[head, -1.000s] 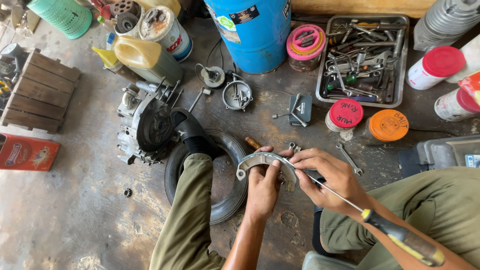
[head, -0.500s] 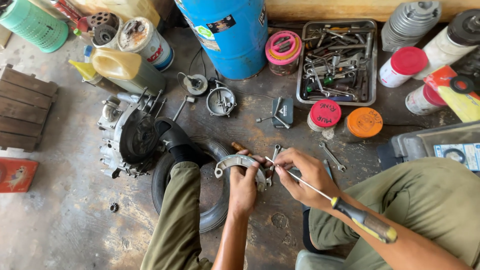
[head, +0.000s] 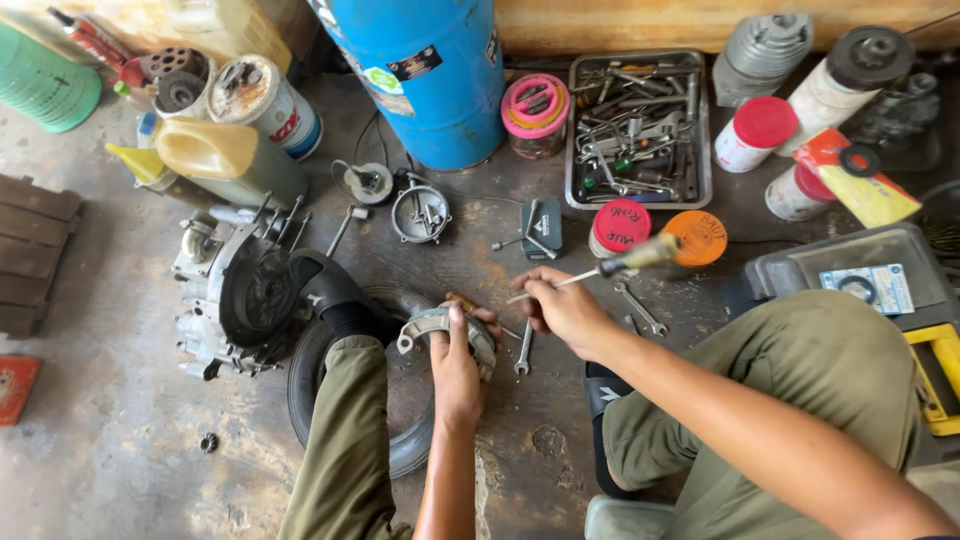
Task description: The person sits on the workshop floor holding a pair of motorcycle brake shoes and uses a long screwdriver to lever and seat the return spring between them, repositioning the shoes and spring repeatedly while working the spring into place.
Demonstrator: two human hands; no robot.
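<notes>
A person sits on a stained concrete floor [head: 90,280], legs in olive trousers spread either side of the work. The left hand [head: 456,368] is clenched around a curved grey brake shoe [head: 436,326], held just above a small black tyre [head: 330,400] lying flat under the left leg. Just beside it, the right hand [head: 562,310] grips the thin metal shaft of a screwdriver [head: 610,268], its yellow-and-black handle pointing away toward the jars. A pair of open-ended spanners [head: 640,310] lie on the floor near the right hand. To the left of the tyre stands a grey engine casing [head: 225,300], a black shoe resting against it. Farther out sit a red-lidded jar [head: 620,226] and an orange-lidded jar [head: 697,236], touching side by side. Beyond them a metal tray of tools [head: 640,130] lies beside a blue drum [head: 425,70], with a yellow oil jug [head: 225,160] toward the floor's far left.
</notes>
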